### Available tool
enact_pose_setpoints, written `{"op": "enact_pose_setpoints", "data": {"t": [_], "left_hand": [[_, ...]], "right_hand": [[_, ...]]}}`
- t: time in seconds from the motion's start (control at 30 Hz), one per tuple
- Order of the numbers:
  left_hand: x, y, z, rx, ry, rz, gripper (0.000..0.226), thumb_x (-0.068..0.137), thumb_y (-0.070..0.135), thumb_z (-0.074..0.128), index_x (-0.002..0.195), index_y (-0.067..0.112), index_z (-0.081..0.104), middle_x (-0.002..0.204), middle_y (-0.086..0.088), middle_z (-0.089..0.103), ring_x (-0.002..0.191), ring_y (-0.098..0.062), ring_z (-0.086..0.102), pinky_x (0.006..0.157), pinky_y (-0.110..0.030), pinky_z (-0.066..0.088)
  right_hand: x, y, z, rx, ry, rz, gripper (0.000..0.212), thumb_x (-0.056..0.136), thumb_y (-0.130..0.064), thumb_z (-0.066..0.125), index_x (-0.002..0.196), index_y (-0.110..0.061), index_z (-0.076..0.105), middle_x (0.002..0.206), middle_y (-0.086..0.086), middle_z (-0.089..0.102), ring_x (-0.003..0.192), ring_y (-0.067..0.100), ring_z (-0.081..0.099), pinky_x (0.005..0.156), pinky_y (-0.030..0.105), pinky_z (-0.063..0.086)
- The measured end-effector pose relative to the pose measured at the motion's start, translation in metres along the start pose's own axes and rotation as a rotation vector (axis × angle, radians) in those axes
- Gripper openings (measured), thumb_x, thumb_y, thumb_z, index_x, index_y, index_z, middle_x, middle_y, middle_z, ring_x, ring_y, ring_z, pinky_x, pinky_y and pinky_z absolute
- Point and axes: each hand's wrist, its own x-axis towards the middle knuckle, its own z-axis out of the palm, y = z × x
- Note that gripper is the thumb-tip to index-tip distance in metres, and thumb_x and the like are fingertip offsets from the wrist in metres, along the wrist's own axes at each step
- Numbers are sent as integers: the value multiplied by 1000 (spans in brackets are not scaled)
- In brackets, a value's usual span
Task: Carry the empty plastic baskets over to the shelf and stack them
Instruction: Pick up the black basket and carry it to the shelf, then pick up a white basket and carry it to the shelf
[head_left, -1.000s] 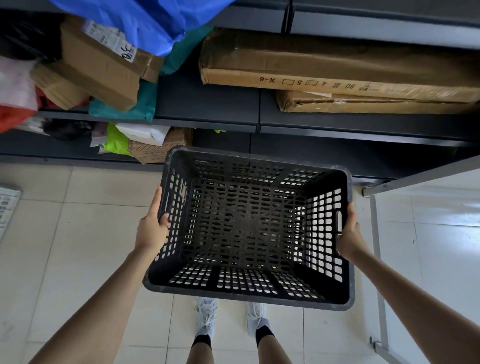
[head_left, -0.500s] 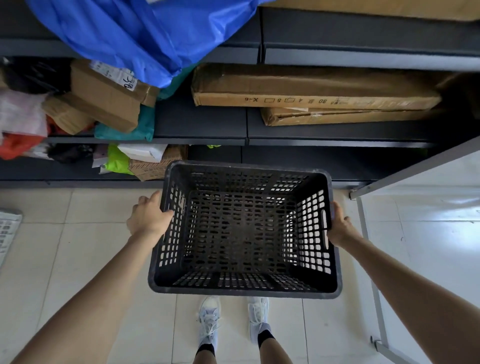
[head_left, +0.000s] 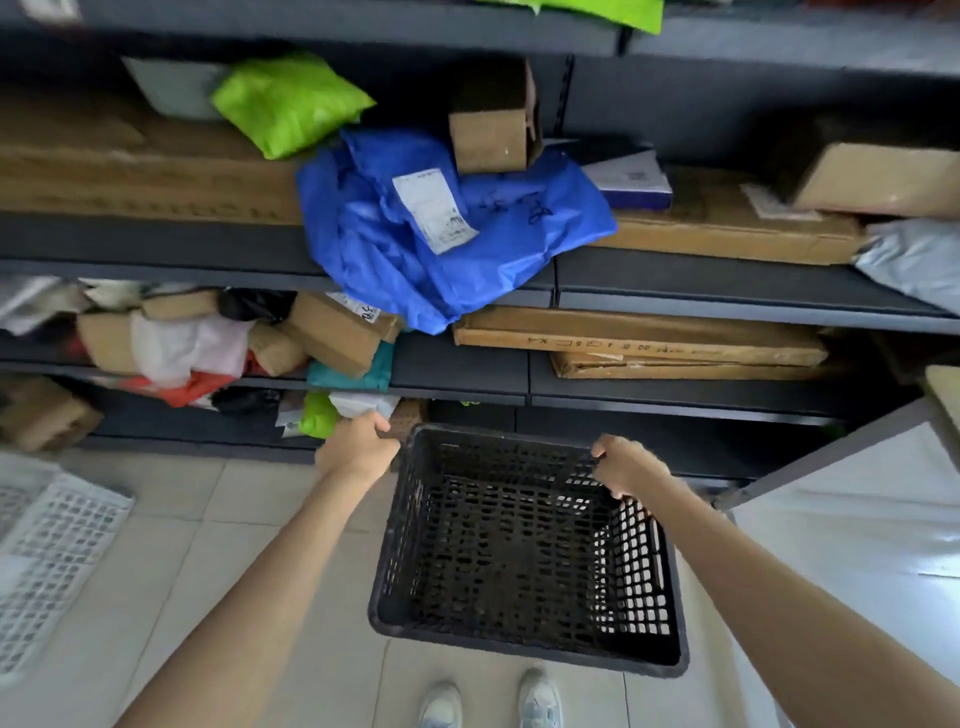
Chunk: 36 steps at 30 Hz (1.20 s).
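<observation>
head | left hand (head_left: 358, 448) | right hand (head_left: 626, 465) | both grip black basket (head_left: 524, 551)

only readable bit is upside-down "X-4" and "80" on the long cardboard box (head_left: 639, 336), white label (head_left: 434, 212) too blurry

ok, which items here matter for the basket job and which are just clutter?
Job:
black perforated plastic basket
left hand, right hand, both gripping its rim
dark metal shelf

Clutter:
blue plastic mailer bag
lime-green parcel
long flat cardboard boxes
</observation>
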Motion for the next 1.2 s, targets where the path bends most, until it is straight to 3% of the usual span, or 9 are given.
{"op": "enact_pose_setpoints", "data": {"t": [0.17, 0.27, 0.5, 0.63, 0.7, 0.8, 0.9, 1.0, 1.2], "left_hand": [[-27, -20, -96, 25, 162, -3, 27, 85, 22, 53, 110, 28, 61, 115, -5, 65, 107, -30, 59, 81, -33, 44], [-50, -52, -145, -43, 228, -92, 34, 84, 21, 55, 116, 29, 58, 117, -7, 63, 108, -32, 59, 83, -34, 45], [-151, -160, -225, -103, 371, -332, 39, 89, 17, 49, 128, 24, 52, 129, -6, 60, 118, -28, 56, 90, -34, 45], [-204, -217, -257, -179, 465, -470, 46, 89, 17, 51, 134, 28, 50, 135, -6, 56, 122, -30, 54, 98, -41, 47], [-221, -241, -269, -207, 536, -537, 45, 91, 19, 50, 134, 28, 49, 134, -6, 57, 121, -30, 55, 98, -41, 47], [-236, -279, -289, -174, 604, -596, 36, 91, 25, 51, 127, 31, 52, 124, -4, 63, 115, -27, 59, 94, -37, 48], [-245, -322, -310, -198, 651, -636, 29, 88, 23, 51, 116, 32, 56, 117, -2, 66, 110, -27, 61, 92, -40, 50], [-246, -366, -330, -211, 675, -689, 40, 88, 21, 51, 128, 28, 52, 126, -4, 62, 115, -28, 58, 90, -38, 48], [-217, -441, -352, -265, 707, -725, 51, 82, 12, 52, 133, 20, 48, 112, -10, 67, 101, -29, 63, 82, -39, 54]], "right_hand": [[-43, -115, -37, -144, 13, -236, 45, 88, -13, 45, 133, -21, 47, 132, 9, 53, 118, 30, 54, 91, 36, 43], [-73, -187, -46, -97, 76, -409, 45, 84, -13, 49, 127, -26, 51, 131, 6, 52, 120, 29, 52, 96, 36, 42], [-178, -347, -22, -318, 37, -935, 35, 87, -15, 48, 120, -11, 60, 127, 13, 58, 118, 31, 54, 94, 35, 44], [-256, -415, 5, -368, -2, -1148, 47, 81, -38, 43, 116, -11, 59, 117, 13, 61, 114, 33, 57, 90, 38, 47], [-289, -443, 19, -441, -37, -1249, 36, 83, -23, 49, 114, -10, 60, 117, 11, 61, 112, 31, 57, 87, 35, 46], [-325, -483, 42, -491, -30, -1304, 36, 86, -18, 49, 120, -14, 60, 122, 8, 60, 110, 29, 60, 91, 37, 50], [-350, -527, 67, -549, 6, -1368, 35, 89, -18, 47, 122, -18, 58, 128, 8, 57, 116, 30, 55, 95, 39, 45], [-371, -570, 88, -585, -12, -1412, 32, 87, -14, 49, 117, -14, 60, 123, 9, 58, 112, 30, 57, 94, 39, 47], [-383, -657, 131, -659, -62, -1392, 32, 88, -15, 49, 118, -10, 60, 118, 11, 61, 106, 30, 59, 94, 40, 48]]}}
